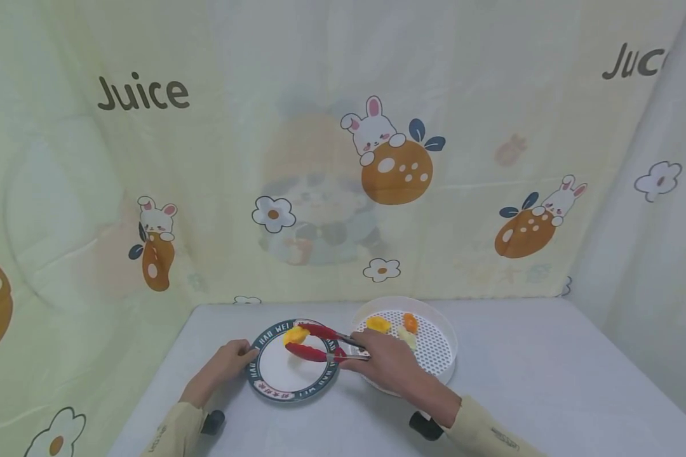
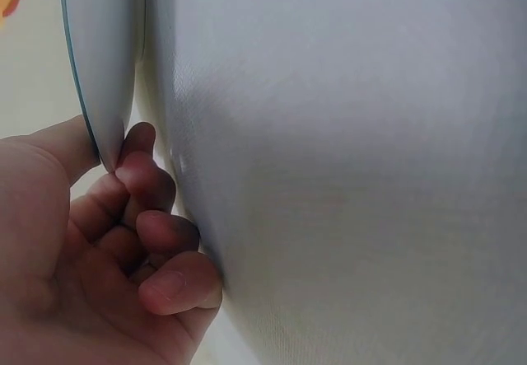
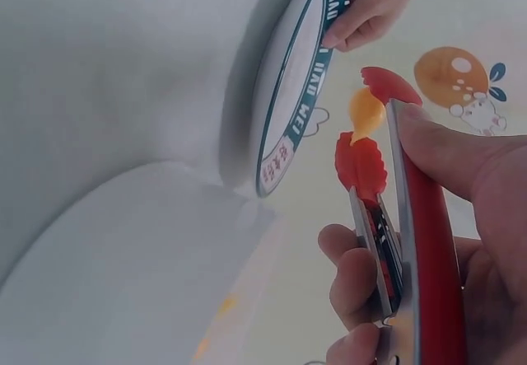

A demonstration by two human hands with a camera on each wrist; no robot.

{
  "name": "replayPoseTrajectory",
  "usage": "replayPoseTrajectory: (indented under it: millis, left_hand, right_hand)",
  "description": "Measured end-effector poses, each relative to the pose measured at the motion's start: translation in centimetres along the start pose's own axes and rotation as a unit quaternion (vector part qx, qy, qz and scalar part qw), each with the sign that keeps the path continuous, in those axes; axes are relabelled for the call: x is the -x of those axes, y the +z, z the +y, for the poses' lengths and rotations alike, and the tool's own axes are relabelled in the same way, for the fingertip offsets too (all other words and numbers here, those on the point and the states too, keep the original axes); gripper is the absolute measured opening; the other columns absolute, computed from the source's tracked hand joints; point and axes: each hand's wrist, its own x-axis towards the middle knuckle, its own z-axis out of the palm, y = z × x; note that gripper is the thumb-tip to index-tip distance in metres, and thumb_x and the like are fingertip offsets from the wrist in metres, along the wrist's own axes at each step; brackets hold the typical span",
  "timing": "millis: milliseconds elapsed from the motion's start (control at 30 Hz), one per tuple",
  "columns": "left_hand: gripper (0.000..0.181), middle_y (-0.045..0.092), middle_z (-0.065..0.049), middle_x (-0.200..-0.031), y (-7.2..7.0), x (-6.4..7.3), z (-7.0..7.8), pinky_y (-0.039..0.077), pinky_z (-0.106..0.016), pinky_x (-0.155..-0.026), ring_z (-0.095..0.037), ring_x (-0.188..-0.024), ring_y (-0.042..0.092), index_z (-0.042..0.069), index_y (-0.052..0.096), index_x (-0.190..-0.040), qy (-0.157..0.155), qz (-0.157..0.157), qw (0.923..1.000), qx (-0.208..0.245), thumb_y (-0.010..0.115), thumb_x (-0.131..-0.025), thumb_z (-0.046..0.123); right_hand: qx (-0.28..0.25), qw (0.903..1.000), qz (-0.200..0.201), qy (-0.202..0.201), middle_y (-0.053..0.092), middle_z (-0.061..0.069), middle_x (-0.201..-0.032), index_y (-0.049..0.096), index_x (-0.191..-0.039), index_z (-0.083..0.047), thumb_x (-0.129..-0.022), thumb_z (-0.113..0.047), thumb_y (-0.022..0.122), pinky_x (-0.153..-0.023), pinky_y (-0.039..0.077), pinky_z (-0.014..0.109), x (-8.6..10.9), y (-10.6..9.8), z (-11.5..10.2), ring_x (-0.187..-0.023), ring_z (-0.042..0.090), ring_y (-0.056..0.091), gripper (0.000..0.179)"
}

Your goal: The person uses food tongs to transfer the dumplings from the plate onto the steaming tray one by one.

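Note:
My left hand (image 1: 228,363) pinches the near-left rim of a white plate (image 1: 280,374) with a dark green lettered border. In the left wrist view, the thumb lies on one face of the rim and curled fingers on the other. My right hand (image 1: 385,362) grips metal tongs (image 3: 428,250) with red handles and red scalloped tips. Between those tips is a small yellow piece (image 3: 366,114), smooth and rounded; its kind is unclear. The head view puts this piece over the upper part of the plate, apart from the plate in the right wrist view.
Right of the plate stands a round white perforated basket (image 1: 450,346), partly behind my right hand. Inside lie a yellow piece (image 1: 378,324), an orange piece (image 1: 410,322) and a pale yellow piece (image 1: 406,337). A printed curtain (image 1: 234,158) hangs behind the white table (image 1: 520,381).

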Motion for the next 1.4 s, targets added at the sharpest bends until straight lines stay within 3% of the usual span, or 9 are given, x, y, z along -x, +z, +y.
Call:
replayPoseTrajectory:
  millis: [367, 733, 900, 1167, 1400]
  left_hand:
    - [0.026, 0.055, -0.003, -0.078, -0.2, 0.3, 0.2, 0.044, -0.030, -0.069, -0.016, -0.076, 0.051, 0.011, 0.056, -0.083, 0.015, 0.005, 0.9998, -0.009, 0.058, -0.101, 0.029]
    - [0.026, 0.054, -0.003, -0.079, -0.2, 0.4, 0.2, 0.044, -0.032, -0.069, -0.016, -0.077, 0.051, 0.010, 0.056, -0.083, 0.024, 0.009, 0.9996, -0.013, 0.056, -0.102, 0.028]
    - [0.026, 0.054, -0.004, -0.079, -0.2, 0.5, 0.3, 0.044, -0.032, -0.069, -0.017, -0.078, 0.051, 0.010, 0.055, -0.084, 0.017, 0.010, 0.9998, -0.009, 0.056, -0.102, 0.028]
    - [0.026, 0.054, -0.004, -0.079, 0.0, 0.4, 0.1, 0.044, -0.032, -0.070, -0.017, -0.078, 0.051, 0.010, 0.055, -0.084, 0.024, 0.011, 0.9997, -0.001, 0.055, -0.103, 0.029]
    - [0.025, 0.055, -0.004, -0.080, -0.1, 0.5, 0.0, 0.045, -0.032, -0.070, -0.016, -0.078, 0.052, 0.009, 0.056, -0.086, 0.025, 0.012, 0.9996, -0.004, 0.056, -0.102, 0.029]
  right_hand:
    - [0.001, 0.9986, 0.034, 0.039, 0.069, -0.002, -0.122, 0.065, -0.132, -0.022, -0.079, -0.057, 0.078, -0.078, 0.053, 0.034, 2.0, -1.2, 2.1, -0.101, 0.014, 0.059, 0.065]
    - [-0.008, 0.9960, 0.041, 0.078, 0.067, 0.002, -0.128, 0.062, -0.135, -0.020, -0.079, -0.060, 0.077, -0.085, 0.053, 0.041, 3.7, -3.1, 5.2, -0.108, 0.021, 0.058, 0.071]
    - [-0.011, 0.9959, 0.038, 0.082, 0.065, 0.006, -0.133, 0.059, -0.138, -0.016, -0.078, -0.068, 0.072, -0.092, 0.053, 0.051, 4.6, -3.8, 6.7, -0.117, 0.027, 0.059, 0.080]
    - [0.003, 0.9950, 0.023, 0.098, 0.062, 0.018, -0.134, 0.058, -0.138, -0.009, -0.079, -0.072, 0.067, -0.091, 0.052, 0.057, 5.5, -5.4, 9.2, -0.118, 0.038, 0.058, 0.087]
    - [0.014, 0.9929, -0.010, 0.118, 0.065, 0.020, -0.126, 0.058, -0.135, -0.003, -0.076, -0.068, 0.073, -0.081, 0.056, 0.049, 5.8, -8.3, 11.3, -0.107, 0.034, 0.060, 0.090]
